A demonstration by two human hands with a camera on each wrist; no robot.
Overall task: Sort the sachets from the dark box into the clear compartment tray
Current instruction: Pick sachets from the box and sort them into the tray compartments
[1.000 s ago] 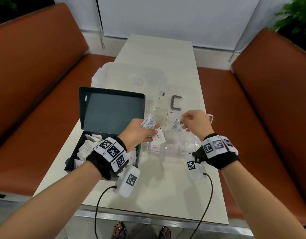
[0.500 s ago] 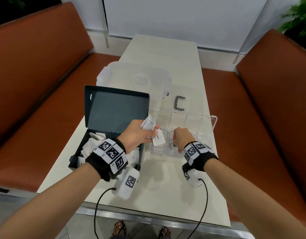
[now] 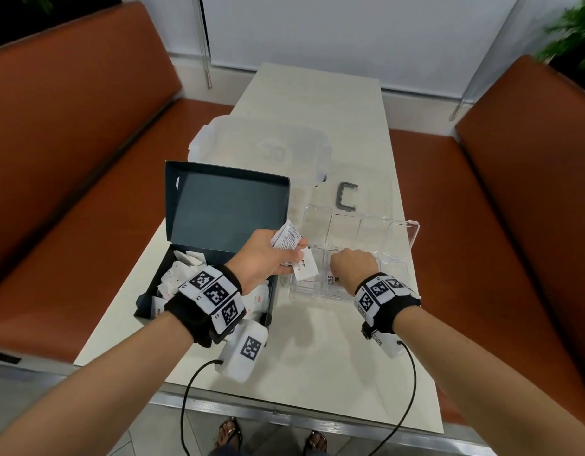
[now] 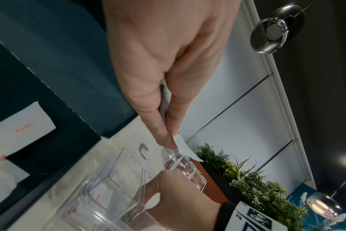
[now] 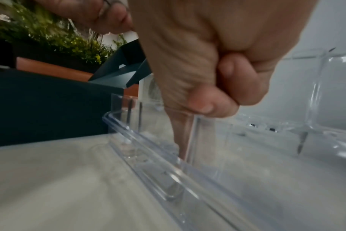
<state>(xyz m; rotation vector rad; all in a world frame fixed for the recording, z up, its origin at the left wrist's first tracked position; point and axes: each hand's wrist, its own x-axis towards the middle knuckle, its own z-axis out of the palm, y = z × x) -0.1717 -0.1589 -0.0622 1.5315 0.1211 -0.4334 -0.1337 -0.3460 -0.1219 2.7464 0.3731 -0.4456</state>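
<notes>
The dark box [image 3: 143,307] stands open at the left, its lid up, with several white sachets [image 3: 182,278] inside. My left hand [image 3: 294,255] hovers between box and tray and pinches a small bunch of sachets [image 3: 286,240]; a "Pepper" one [image 3: 305,268] hangs lowest. The clear compartment tray [image 3: 413,238] lies to the right. My right hand [image 3: 350,264] reaches into its near middle compartment, fingers curled, holding a sachet marked "Stev" [image 3: 329,279] upright against the divider. In the right wrist view my right hand [image 5: 198,93] has a finger reaching down inside the tray [image 5: 148,148].
A frosted plastic lid [image 3: 261,149] lies behind the box, and a grey C-shaped clip [image 3: 347,200] behind the tray. Orange benches [image 3: 515,225] flank the narrow table. The table's near edge [image 3: 284,409] is close below my wrists, with cables hanging over it.
My right hand came down and leftward from above the tray's far compartments into the near middle one, carrying a sachet. My left hand kept its bunch and barely moved.
</notes>
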